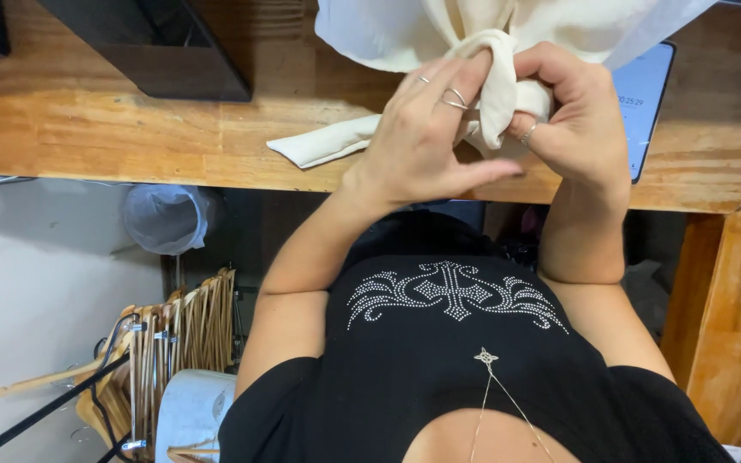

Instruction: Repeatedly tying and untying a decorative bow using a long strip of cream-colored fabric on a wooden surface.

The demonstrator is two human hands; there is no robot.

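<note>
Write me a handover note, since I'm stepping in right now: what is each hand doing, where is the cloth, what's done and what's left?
Left hand: fingers spread, pressing against the cream cloth.
Right hand: closed around a bunched loop of the cloth.
The cloth lies on the wooden table, one strap end trailing leftward; a phone sits partly under it.
Done: a loop is formed, apparently a knot.
Left: probably tightening it.

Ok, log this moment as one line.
left hand: on cream cloth | right hand: gripping cloth loop | surface: wooden table
</note>
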